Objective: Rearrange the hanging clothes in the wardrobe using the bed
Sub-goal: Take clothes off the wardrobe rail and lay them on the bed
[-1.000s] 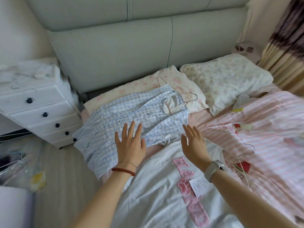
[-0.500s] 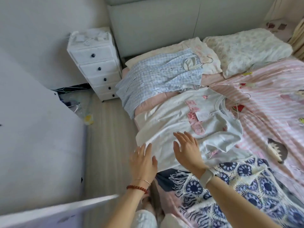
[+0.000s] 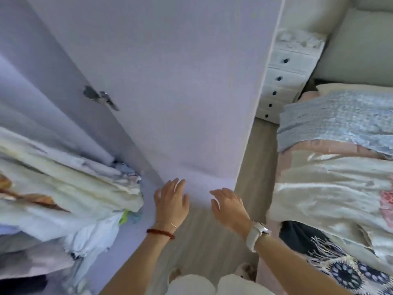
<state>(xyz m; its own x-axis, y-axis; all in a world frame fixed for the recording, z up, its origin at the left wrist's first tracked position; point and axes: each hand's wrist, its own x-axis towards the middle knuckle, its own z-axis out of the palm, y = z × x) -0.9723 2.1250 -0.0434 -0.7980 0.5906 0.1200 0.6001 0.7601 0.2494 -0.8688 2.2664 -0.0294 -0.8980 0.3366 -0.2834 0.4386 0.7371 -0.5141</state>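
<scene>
the view has swung from the bed point(image 3: 282, 167), where the checked shirt point(image 3: 331, 116) and white top point(image 3: 323, 188) lie along its near edge, to the open wardrobe door point(image 3: 170, 81) and folded stack point(image 3: 63, 184), left hand point(image 3: 171, 202) and right hand point(image 3: 228, 206) spread wide and empty, so likely fetching another garment.

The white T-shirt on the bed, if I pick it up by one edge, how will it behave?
The white T-shirt looks thin and wrinkled, so it would probably flop and sag. It likely weighs little. It overlaps the patterned garment, so dragging it might shift that.
</scene>
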